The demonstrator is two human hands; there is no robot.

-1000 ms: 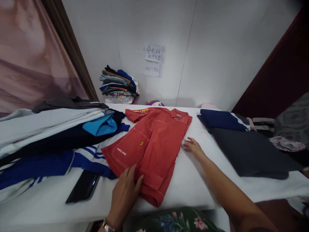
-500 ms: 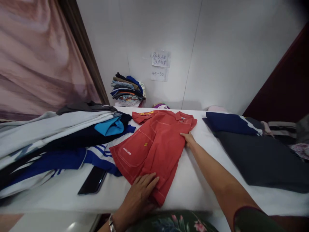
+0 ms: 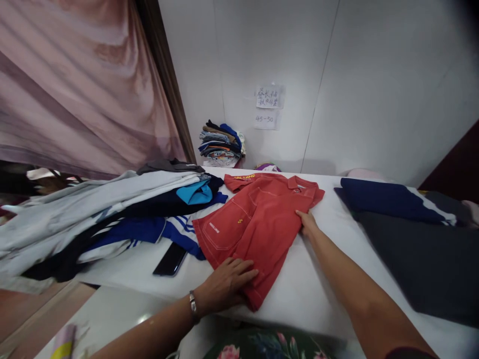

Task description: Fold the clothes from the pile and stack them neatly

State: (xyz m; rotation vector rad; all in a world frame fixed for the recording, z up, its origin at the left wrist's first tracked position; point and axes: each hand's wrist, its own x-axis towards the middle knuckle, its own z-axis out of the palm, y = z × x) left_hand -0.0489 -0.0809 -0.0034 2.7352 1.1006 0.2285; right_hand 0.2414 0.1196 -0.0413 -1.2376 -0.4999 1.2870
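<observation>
Red shirt (image 3: 275, 224) spread out right of the phone (image 3: 170, 259), both hands on it!
There it lies, its collar (image 3: 301, 184) at the end well away from the phone, and I'd call it light, soft cloth, a little crisp along the stitched seams; nothing fragile, hardly slippery, though those overlapping layers could skew if tugged from one side. The left hand (image 3: 226, 281), nearer the phone, has its fingers stretched over the lower part, resting, no clench to see. Along the edge farther from the phone, the right hand (image 3: 307, 223) shows one digit over the cloth, the rest hidden; I cannot tell whether it's pinching. Best hold, I'd say: that long edge and the hem, layers caught together.
</observation>
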